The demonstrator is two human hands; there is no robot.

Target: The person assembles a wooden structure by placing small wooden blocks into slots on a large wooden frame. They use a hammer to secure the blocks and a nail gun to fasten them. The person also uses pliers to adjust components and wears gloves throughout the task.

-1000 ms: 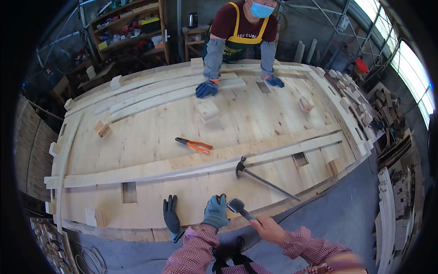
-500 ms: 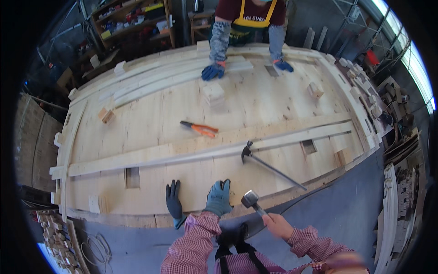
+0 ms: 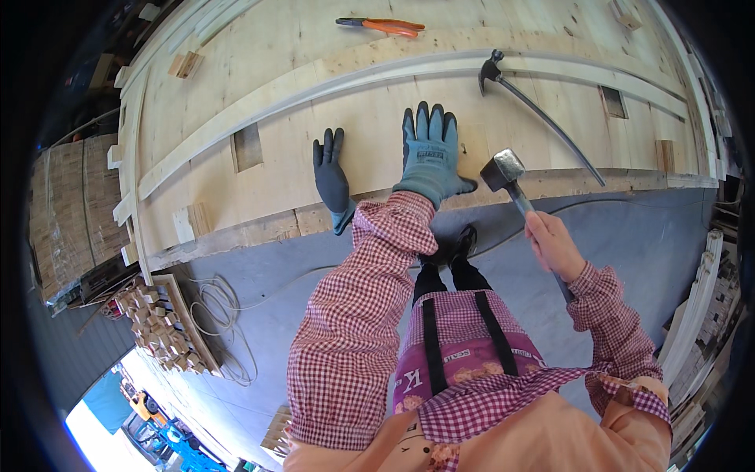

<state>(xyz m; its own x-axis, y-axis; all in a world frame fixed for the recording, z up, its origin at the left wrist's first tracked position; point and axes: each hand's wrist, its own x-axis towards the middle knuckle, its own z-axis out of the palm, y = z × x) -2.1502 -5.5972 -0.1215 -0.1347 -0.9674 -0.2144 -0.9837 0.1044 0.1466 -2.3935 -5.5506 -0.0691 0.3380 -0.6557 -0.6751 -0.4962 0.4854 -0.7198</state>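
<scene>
My left hand (image 3: 431, 164), in a teal and dark work glove, lies on the near edge of a wooden panel (image 3: 275, 185) with its fingers stretched out. My bare right hand (image 3: 554, 245) grips the handle of a club hammer (image 3: 504, 169). Its blocky metal head is up by the panel's front edge, right of the glove. A loose matching glove (image 3: 331, 176) rests to the left of my left hand. Beyond the right hand, a claw hammer (image 3: 538, 111) lies across a long wooden strip, its shaft pointing toward me.
Pliers with orange handles (image 3: 393, 27) lie farther in on the panel. Rectangular cut-outs (image 3: 247, 147) and small wood blocks (image 3: 191, 223) mark its surface. A cable coil (image 3: 220, 311) and a stack of wood pieces (image 3: 161, 330) are on the floor at left.
My view has tilted down toward my body, so the person across the panel is out of sight. The fingers of my left hand have spread out. The club hammer remains in my right hand.
</scene>
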